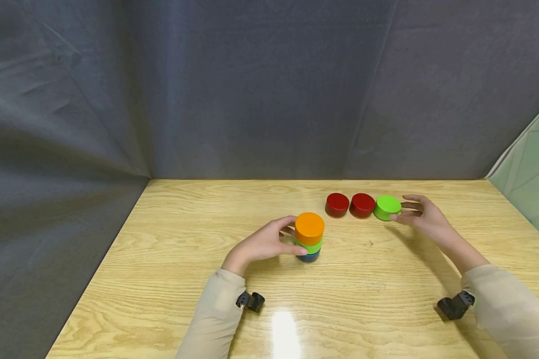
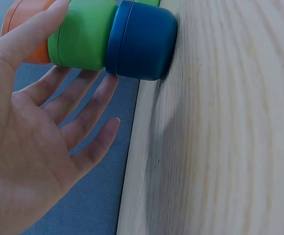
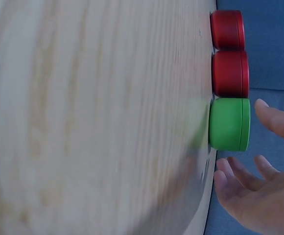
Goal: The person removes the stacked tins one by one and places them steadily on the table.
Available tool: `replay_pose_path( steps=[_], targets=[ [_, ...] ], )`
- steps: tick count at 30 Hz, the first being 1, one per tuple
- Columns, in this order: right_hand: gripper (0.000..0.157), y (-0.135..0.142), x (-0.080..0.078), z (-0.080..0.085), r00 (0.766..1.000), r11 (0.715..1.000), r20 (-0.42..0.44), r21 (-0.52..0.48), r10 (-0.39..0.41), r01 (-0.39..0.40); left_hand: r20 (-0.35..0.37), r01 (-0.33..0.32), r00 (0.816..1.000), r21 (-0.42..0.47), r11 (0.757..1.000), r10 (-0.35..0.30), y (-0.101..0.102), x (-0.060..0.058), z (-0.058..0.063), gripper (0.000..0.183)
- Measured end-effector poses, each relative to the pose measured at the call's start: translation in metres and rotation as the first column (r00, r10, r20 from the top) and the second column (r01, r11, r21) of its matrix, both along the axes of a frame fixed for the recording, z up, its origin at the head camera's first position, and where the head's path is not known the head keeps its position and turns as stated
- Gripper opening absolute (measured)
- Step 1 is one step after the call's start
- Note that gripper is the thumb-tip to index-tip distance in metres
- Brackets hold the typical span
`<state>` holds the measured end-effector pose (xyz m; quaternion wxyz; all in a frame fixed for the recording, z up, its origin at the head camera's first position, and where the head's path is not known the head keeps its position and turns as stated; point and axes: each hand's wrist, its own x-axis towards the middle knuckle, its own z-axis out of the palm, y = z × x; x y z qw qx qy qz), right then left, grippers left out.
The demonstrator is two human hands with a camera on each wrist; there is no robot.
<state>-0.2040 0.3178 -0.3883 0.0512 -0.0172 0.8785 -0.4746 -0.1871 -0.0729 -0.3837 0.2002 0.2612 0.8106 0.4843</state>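
A stack of round lidded tins stands on the table: an orange tin on top, a green tin in the middle and a dark blue tin at the bottom. My left hand holds the stack from the left, thumb across the front near the middle tin and fingers behind. To the right, a second green tin ends a row with two red tins. Around its right side hovers my right hand, thumb and fingers spread, with gaps to the tin in the right wrist view.
The wooden table reaches back to a dark grey cloth, which also hangs along the left side. A pale green patterned surface borders the right edge. Small black cameras sit on both wrists.
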Motion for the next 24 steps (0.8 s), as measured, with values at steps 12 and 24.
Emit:
replay_pose_path(
  steps=[12,24],
  targets=[
    [0.074,-0.005,0.013,0.008,0.992,0.997,-0.107,0.018,-0.072,0.074,-0.011,-0.008,1.0,-0.011,1.0,0.008,0.001,0.001,0.0,0.065],
    [0.067,-0.018,0.026,0.019,0.979,0.994,-0.174,-0.015,-0.106,0.105,-0.004,-0.006,1.0,-0.009,1.0,0.006,0.001,0.001,-0.002,0.065]
  ],
)
